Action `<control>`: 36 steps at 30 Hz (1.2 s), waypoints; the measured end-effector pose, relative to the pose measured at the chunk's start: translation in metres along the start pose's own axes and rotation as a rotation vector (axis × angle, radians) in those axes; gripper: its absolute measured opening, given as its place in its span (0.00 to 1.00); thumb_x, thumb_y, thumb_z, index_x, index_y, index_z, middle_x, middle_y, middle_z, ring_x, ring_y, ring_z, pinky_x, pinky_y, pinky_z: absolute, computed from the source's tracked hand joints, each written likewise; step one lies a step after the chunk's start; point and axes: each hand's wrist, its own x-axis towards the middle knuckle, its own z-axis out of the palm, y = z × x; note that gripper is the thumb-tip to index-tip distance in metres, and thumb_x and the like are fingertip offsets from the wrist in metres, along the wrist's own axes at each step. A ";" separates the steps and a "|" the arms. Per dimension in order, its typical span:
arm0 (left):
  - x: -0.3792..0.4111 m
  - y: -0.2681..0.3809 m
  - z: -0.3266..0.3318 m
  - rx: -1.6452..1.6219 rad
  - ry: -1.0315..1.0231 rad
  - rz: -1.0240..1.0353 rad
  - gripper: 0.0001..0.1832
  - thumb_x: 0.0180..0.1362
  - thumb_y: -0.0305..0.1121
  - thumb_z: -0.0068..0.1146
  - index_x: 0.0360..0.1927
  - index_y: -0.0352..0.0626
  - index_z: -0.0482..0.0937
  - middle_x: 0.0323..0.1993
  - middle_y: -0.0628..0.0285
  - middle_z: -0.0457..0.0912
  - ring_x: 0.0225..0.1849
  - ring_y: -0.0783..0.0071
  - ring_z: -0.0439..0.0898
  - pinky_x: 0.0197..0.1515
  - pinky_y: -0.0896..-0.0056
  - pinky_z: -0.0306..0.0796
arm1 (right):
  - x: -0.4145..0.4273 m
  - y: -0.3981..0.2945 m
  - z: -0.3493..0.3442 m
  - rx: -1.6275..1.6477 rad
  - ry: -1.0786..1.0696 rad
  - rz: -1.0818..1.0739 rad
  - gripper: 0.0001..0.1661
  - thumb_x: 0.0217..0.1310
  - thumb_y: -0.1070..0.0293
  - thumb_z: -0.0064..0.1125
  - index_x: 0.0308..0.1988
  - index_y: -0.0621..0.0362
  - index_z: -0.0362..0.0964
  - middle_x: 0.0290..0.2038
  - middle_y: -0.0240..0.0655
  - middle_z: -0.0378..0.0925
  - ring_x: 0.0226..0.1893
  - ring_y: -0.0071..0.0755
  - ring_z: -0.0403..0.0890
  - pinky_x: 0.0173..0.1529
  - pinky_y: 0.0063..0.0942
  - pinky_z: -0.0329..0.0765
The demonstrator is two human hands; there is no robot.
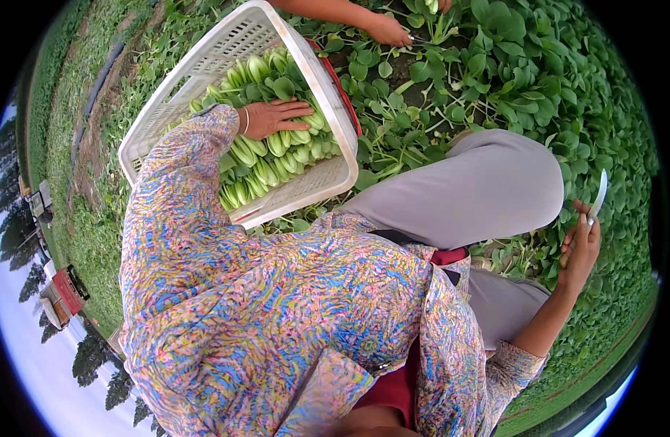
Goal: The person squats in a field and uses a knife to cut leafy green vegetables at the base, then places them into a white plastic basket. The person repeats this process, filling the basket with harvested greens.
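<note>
My left hand (275, 118), with a bracelet at the wrist, lies flat over heads of bok choy (264, 172) in a white plastic crate (326, 188). Its fingers are extended and slightly apart. The heads are packed in rows, pale stem ends facing outward. Far to the right, my right hand (580, 246) is closed around a knife (600, 196); the handle is mostly hidden by the fingers and the pale curved blade points up in the picture. That hand is beyond my bent knee, above the leafy crop.
Another person's hand (389, 30) holds a blade beside a bok choy plant (441, 33) just beyond the crate. Standing bok choy (531, 93) grows densely on the right. Loose leaves lie between crate and knee. A dark hose (97, 87) runs along the ground on the left.
</note>
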 end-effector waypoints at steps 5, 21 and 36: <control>0.022 0.003 -0.064 -0.002 -0.297 -0.035 0.61 0.35 0.29 0.66 0.76 0.53 0.44 0.76 0.48 0.43 0.77 0.49 0.43 0.77 0.50 0.39 | 0.007 -0.025 -0.022 -0.171 -0.032 0.048 0.18 0.70 0.58 0.51 0.53 0.54 0.74 0.18 0.20 0.64 0.15 0.09 0.60 0.19 0.12 0.56; 0.142 0.087 -0.296 -0.787 -0.061 -0.373 0.17 0.72 0.35 0.42 0.31 0.35 0.75 0.29 0.60 0.81 0.34 0.77 0.79 0.43 0.73 0.72 | -0.089 0.220 -0.154 -0.227 0.077 0.459 0.22 0.55 0.66 0.48 0.49 0.62 0.70 0.23 0.32 0.74 0.18 0.23 0.70 0.20 0.27 0.68; 0.673 0.410 -0.303 0.173 -0.235 0.984 0.09 0.63 0.36 0.54 0.34 0.42 0.76 0.33 0.58 0.77 0.39 0.55 0.78 0.40 0.56 0.74 | -0.123 0.402 -0.133 0.282 0.812 0.628 0.27 0.57 0.61 0.54 0.55 0.62 0.71 0.31 0.45 0.79 0.28 0.39 0.79 0.37 0.36 0.74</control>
